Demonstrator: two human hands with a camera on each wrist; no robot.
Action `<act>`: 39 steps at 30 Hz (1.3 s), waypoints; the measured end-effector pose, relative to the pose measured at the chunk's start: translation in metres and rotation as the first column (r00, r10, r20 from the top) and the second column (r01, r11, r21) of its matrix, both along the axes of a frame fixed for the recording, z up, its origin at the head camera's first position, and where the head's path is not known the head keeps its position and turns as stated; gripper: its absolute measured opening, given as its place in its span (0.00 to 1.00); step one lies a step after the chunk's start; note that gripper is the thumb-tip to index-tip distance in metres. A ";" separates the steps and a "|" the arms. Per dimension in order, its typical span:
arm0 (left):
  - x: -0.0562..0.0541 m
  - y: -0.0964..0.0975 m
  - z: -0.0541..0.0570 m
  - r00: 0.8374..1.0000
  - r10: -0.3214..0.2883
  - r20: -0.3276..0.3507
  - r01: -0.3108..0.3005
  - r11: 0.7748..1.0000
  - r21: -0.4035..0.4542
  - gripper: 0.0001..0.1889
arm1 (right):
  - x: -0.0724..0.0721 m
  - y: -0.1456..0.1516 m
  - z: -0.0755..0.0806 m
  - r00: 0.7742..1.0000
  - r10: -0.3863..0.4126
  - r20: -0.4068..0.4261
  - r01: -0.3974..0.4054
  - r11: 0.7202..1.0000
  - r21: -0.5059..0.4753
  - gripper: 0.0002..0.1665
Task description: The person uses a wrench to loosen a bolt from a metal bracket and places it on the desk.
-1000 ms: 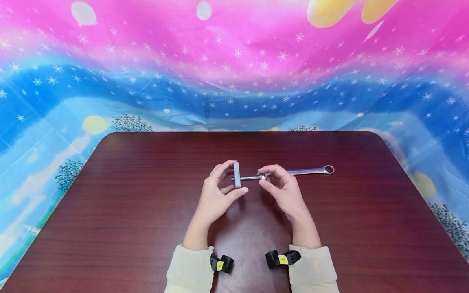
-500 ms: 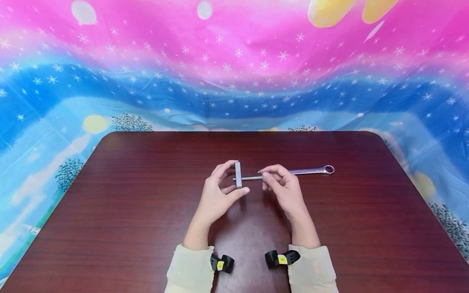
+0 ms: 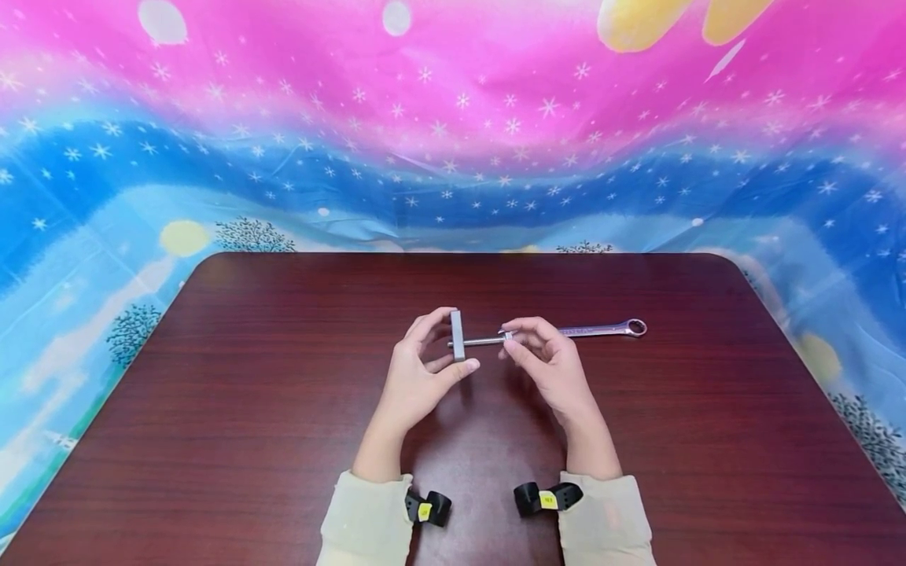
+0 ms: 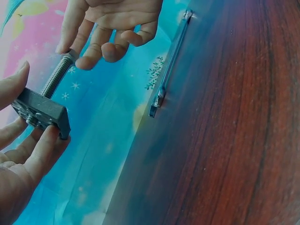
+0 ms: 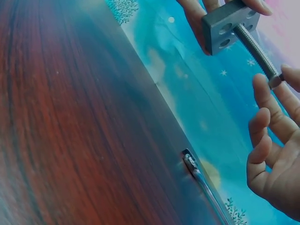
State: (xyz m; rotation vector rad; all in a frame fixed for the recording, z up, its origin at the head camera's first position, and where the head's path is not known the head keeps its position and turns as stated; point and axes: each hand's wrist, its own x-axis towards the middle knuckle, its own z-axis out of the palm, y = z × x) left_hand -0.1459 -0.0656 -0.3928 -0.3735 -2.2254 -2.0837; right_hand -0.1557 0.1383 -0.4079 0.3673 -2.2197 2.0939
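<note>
My left hand (image 3: pixel 418 377) grips a grey metal block (image 3: pixel 458 336) by its edges, between thumb and fingers. The right wrist view shows several round holes in the block's face. A long threaded bolt (image 5: pixel 255 49) passes through one hole, and its tip pokes out on the far side in the left wrist view. At the bolt's other end, the thumb and fingers of my right hand (image 3: pixel 552 365) pinch the bolt head (image 5: pixel 275 80). Most of the bolt's length lies bare between block and head. Both hands hold the parts above the table.
A combination wrench (image 3: pixel 602 330) lies on the dark red wooden table (image 3: pixel 283 409), beyond and right of my right hand, which hides part of it. A printed pink and blue cloth (image 3: pixel 453 157) hangs behind the table.
My right thumb and fingers have shifted back and forth around the bolt head. The left hand and block have barely moved, and the wrench lies where it was.
</note>
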 end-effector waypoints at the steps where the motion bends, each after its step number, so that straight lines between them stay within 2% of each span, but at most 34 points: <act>1: 0.000 0.000 0.000 1.000 -0.003 0.000 0.003 1.000 0.001 0.35 | 0.000 -0.001 0.001 1.000 -0.004 0.006 0.004 1.000 -0.009 0.14; 12: 0.001 0.003 0.001 0.999 -0.027 0.018 0.027 0.999 -0.022 0.35 | -0.002 -0.006 0.001 0.995 -0.100 0.017 0.101 0.992 -0.075 0.12; 17: 0.000 0.003 0.000 1.000 -0.023 0.014 0.023 1.000 -0.019 0.35 | -0.003 -0.003 0.000 0.997 -0.074 -0.006 0.073 0.995 -0.064 0.10; 23: -0.001 0.002 -0.001 1.000 -0.001 -0.007 0.001 1.000 -0.020 0.36 | -0.001 0.002 -0.001 0.997 -0.023 -0.074 0.024 1.000 0.017 0.16; 31: -0.001 0.003 0.000 1.000 -0.009 0.016 0.009 1.000 -0.024 0.34 | -0.001 0.000 0.000 1.000 -0.017 -0.012 0.017 1.000 -0.023 0.13; 39: 0.000 0.003 -0.002 1.000 -0.018 0.022 0.018 0.999 -0.029 0.35 | -0.002 -0.003 0.000 0.999 -0.045 -0.009 0.045 0.997 -0.055 0.10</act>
